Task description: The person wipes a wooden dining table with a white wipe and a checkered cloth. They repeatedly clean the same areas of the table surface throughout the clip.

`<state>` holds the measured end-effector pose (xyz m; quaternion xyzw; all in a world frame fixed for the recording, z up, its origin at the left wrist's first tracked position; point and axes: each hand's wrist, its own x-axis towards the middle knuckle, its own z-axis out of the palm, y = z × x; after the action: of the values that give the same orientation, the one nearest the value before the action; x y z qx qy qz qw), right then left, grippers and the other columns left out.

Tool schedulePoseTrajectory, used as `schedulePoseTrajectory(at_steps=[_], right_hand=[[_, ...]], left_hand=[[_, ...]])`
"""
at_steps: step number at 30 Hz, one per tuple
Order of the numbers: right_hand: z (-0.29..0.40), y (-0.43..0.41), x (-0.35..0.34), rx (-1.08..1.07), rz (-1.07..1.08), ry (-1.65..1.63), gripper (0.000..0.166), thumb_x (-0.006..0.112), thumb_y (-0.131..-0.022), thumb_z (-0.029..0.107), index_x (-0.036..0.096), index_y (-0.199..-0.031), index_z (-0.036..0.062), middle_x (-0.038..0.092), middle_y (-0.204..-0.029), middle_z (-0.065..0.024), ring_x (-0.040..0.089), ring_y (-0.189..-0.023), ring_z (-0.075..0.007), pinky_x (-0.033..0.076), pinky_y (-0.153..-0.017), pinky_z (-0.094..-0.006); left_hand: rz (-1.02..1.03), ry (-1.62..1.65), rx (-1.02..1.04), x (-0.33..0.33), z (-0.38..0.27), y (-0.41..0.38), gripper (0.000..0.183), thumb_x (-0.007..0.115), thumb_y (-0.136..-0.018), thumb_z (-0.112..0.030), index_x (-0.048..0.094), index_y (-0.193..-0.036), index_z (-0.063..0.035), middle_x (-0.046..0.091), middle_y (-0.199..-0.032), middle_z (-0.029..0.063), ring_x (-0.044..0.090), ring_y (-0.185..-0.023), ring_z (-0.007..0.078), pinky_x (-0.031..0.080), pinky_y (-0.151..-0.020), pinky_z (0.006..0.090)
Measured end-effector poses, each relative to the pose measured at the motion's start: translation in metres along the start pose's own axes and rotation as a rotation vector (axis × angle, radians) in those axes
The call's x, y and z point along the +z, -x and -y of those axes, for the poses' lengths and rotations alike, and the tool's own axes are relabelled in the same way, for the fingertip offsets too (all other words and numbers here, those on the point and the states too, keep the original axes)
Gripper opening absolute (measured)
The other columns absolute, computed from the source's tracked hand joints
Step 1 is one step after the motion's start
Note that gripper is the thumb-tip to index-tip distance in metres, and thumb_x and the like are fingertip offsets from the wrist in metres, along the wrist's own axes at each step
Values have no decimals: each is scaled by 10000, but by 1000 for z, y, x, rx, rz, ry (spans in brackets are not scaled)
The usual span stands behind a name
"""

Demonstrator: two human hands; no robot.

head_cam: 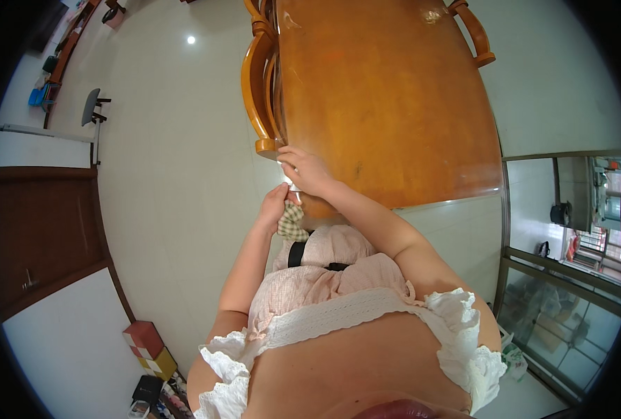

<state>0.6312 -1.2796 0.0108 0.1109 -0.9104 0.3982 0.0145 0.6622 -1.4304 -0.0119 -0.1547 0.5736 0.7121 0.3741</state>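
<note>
Near the table's near left corner, my left hand [272, 209] grips a green-and-cream checked cloth [291, 222], which hangs below the fingers. My right hand [306, 170] is just above and to the right of it, with bent fingers over the table's left edge. A small shiny, whitish piece [289, 182], perhaps clear plastic, shows between the two hands. Whether the right fingers pinch it is hidden. The wooden table [383, 115] has a glossy orange-brown top, apparently under a clear cover.
A wooden chair [255, 89] stands against the table's left side, close to my right fingertips. Another chair [475, 34] is at the far right. Boxes [145, 340] stand by the wall at lower left. A brown door [43, 225] is left; a glass sliding door [546, 314] is right.
</note>
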Motion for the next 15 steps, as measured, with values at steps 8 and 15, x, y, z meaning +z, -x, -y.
schedulePoseTrajectory(at_steps=[8,15], right_hand=[[-5,18,10,50,143,40,267,501,-875,201,663,-1053,85,564,-1279,-84,618,-987,-284,497,-851,-380],[-9,42,18,81,247,10,247,510,-874,190,665,-1033,83,568,-1271,-73,624,-977,-288,497,-853,-377]], left_hand=[[179,450,-499,-18,20,-34,325,435,-985,-297,587,-847,-45,601,-692,57,591,-567,167,501,-519,293],[-45,-499,-327,-65,43,-58,376,491,-948,-346,610,-859,-1,665,-785,74,636,-676,195,498,-646,311]])
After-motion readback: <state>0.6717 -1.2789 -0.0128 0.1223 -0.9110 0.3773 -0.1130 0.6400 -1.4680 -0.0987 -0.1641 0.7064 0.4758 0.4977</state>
